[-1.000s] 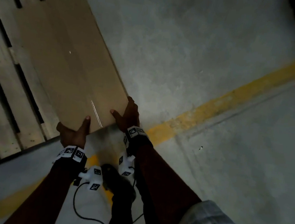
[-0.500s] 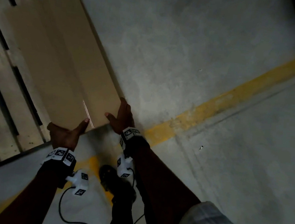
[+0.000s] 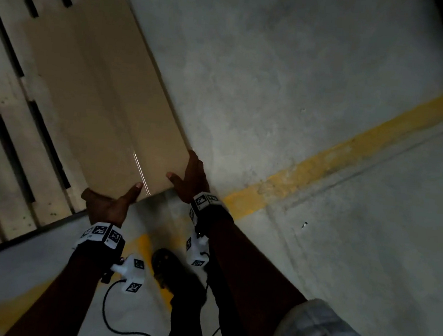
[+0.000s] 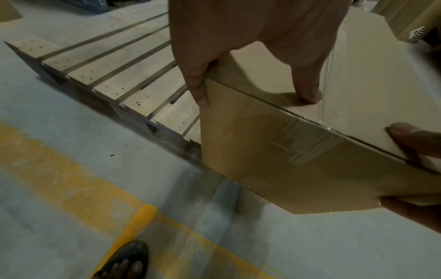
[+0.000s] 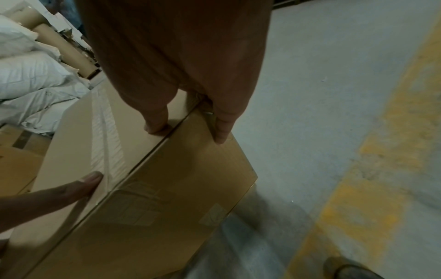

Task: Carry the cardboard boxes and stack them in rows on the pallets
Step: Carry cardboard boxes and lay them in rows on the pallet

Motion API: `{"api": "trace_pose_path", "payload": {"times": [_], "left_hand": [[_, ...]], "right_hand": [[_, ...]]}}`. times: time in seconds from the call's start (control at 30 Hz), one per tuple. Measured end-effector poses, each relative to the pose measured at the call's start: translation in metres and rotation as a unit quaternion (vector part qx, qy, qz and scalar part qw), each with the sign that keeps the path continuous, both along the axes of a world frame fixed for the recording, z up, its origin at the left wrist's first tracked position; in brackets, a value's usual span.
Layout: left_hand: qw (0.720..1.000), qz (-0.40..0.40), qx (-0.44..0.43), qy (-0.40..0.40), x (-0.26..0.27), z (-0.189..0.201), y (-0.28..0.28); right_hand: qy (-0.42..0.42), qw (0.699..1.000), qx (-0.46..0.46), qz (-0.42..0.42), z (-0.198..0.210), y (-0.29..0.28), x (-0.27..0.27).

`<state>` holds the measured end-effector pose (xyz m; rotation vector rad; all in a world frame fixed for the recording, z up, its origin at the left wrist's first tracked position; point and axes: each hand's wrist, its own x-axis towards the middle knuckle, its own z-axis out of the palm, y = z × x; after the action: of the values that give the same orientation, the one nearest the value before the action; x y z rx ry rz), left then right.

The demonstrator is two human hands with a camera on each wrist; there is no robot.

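Both hands clasp the near end of the cardboard box (image 3: pixel 95 98): left hand (image 3: pixel 107 206) and right hand (image 3: pixel 191 181) each with thumb on top, fingers wrapped over a corner. The box lies along the pallet (image 3: pixel 9 128)'s right edge, seemingly overhanging; released so, it might tip onto the floor.

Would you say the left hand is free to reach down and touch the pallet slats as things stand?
Probably not: the left hand grips the near left corner of the cardboard box, as the right hand does the other corner. The pallet lies close, unobstructed.
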<state>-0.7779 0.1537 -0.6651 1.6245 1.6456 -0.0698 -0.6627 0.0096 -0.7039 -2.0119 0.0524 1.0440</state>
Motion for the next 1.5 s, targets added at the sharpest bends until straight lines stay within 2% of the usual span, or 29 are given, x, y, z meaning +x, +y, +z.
{"api": "trace_pose_path", "payload": {"times": [0.2,0.7,1.0,1.2,1.5], "left_hand": [[1.000,0.015,-0.022,-0.012,-0.007,-0.015,0.008],[0.999,-0.004,0.014,-0.038,-0.015,-0.039,0.006],[0.996,-0.019,0.014,-0.081,-0.006,-0.047,0.011],[0.996,0.012,-0.004,-0.083,-0.003,-0.050,0.013],[0.996,-0.015,-0.022,-0.087,-0.003,-0.044,0.012]], "right_hand": [[-0.025,1.000,0.001,0.009,-0.005,-0.001,-0.002],[-0.049,0.998,-0.010,0.033,-0.011,-0.009,0.001],[-0.078,0.997,-0.008,0.024,-0.011,-0.009,0.017],[-0.084,0.995,-0.007,0.050,-0.010,-0.008,0.020],[-0.084,0.994,-0.022,0.062,-0.011,-0.009,0.021]]}}
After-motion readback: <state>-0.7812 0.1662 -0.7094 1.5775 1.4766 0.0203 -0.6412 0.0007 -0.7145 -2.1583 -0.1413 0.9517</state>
